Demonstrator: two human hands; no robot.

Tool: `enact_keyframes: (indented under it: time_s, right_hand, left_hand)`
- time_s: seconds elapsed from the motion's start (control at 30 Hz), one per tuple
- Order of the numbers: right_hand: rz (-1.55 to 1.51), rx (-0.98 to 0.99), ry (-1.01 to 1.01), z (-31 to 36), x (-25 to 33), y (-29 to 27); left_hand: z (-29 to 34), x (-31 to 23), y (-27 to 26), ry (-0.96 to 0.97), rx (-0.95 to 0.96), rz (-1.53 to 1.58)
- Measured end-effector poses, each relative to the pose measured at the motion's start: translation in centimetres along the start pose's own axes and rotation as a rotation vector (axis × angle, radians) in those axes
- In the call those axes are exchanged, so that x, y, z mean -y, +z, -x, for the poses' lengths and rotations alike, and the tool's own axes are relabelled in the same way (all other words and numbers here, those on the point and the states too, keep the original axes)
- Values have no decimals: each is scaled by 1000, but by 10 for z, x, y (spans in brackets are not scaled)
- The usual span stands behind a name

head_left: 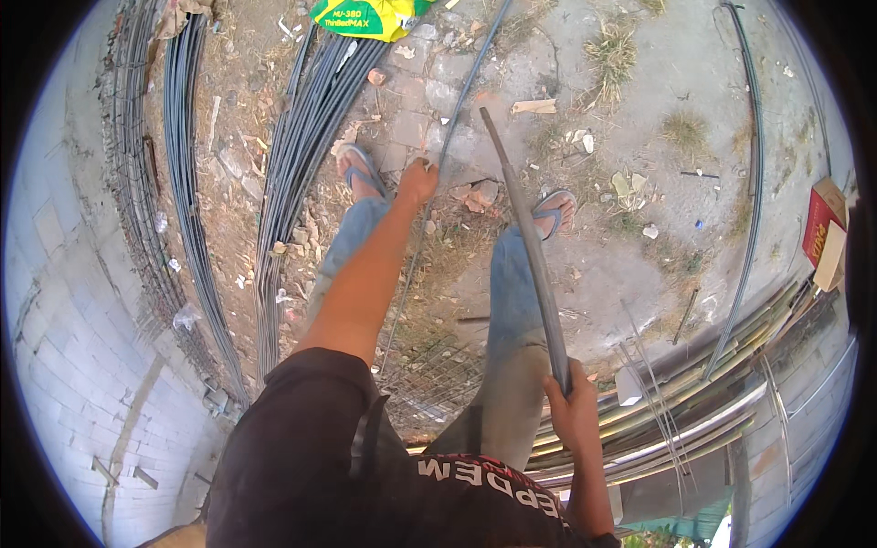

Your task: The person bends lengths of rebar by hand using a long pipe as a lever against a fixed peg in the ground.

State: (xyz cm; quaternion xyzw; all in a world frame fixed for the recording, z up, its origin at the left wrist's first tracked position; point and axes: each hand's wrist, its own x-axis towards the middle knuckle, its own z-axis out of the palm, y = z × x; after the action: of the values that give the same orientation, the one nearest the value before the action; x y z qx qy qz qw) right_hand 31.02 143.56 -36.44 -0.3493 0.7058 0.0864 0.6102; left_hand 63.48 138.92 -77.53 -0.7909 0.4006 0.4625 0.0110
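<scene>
My right hand is wrapped round the lower end of a long grey metal bar. The bar slants up and away past my right leg, and its far part is thinner. My left hand reaches forward with its fingers curled closed, right against a long thin steel rod. Whether those fingers go round the rod is hidden. The rod runs from the far edge back between my feet.
Bundles of steel rods lie at the left, beside a block wall. A yellow-green sack rests at the far end. Long poles and a red box are at the right. Rubble litters the ground.
</scene>
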Motion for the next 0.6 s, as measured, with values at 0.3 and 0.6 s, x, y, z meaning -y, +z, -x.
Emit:
enact_keyframes:
  time_s: [0.3,0.6]
  right_hand:
    - [162,-143,158,-36,0,-29]
    - [462,73,47,-91,44,-72]
  left_hand:
    - [-65,-38,67,-51,-123,-4]
    - [-33,-53,89,34,-313,-122]
